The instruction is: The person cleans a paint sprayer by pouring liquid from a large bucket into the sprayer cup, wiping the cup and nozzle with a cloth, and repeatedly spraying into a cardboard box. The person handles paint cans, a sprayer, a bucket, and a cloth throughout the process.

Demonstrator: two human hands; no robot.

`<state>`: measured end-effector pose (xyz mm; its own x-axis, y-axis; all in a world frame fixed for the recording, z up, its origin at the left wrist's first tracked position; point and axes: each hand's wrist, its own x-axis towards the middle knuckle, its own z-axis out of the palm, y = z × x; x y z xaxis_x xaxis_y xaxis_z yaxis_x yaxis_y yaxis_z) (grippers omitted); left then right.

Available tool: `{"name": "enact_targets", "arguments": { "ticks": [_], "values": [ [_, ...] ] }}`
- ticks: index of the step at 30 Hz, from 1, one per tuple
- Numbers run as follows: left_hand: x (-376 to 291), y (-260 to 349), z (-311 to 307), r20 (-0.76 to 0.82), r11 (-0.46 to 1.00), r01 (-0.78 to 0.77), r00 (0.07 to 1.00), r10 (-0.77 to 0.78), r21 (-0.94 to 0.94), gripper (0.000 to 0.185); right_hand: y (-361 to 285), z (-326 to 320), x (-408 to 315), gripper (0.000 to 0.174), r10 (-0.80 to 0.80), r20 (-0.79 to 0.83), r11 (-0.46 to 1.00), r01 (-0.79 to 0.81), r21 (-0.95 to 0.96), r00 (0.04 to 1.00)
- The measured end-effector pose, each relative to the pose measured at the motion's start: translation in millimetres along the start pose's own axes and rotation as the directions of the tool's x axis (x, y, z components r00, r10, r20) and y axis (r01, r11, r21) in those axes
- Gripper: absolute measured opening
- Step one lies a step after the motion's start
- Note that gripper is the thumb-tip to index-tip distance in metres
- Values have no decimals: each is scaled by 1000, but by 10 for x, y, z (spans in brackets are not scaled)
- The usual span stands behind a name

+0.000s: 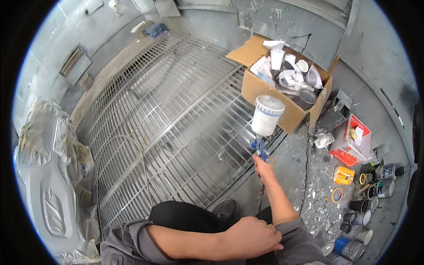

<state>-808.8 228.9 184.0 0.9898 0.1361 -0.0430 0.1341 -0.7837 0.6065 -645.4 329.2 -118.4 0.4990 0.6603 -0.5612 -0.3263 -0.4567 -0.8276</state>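
My right hand (265, 167) reaches forward, wrapped around the handle of a blue spray gun (260, 147). A translucent white paint cup (267, 116) with a ribbed lid sits on top of the gun. From my right hand an air hose (261, 198) hangs down. A pale, blurred haze shows over the metal floor grating (159, 132) left of the gun. My left hand (253, 237) lies across my body with its fingers curled, against the rolled grey sleeve (294, 232) of my right arm. Whether those fingers pinch the fabric is hidden.
Just beyond the gun stands a cardboard box (273, 104) full of used cups and paper. A red-and-white box (347, 145), a yellow container (344, 175) and several paint cans (359, 205) line the right. A partly masked silver car bumper (66, 205) stands left.
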Motion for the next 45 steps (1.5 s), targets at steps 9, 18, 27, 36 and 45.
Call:
{"name": "enact_targets", "arguments": {
  "ticks": [9,18,27,36,45],
  "values": [
    [-10,5,6,-26,999,-38,999,38,3,46,-49,103,-45,27,14,89,984,-30,178,996],
    [-34,-55,-25,14,999,-41,999,42,-25,43,-17,135,-14,34,118,113,983,-132,126,987],
    [-62,-94,-61,70,999,18,997,-14,-52,40,-3,133,37,35,128,35,991,-129,32,991],
    [-55,-80,-25,114,996,69,991,-62,-59,37,94,186,118,25,172,124,974,-187,129,977],
    [-62,-91,16,93,996,51,995,-44,-75,35,13,92,39,31,106,208,954,-158,253,972]
  ]
}}
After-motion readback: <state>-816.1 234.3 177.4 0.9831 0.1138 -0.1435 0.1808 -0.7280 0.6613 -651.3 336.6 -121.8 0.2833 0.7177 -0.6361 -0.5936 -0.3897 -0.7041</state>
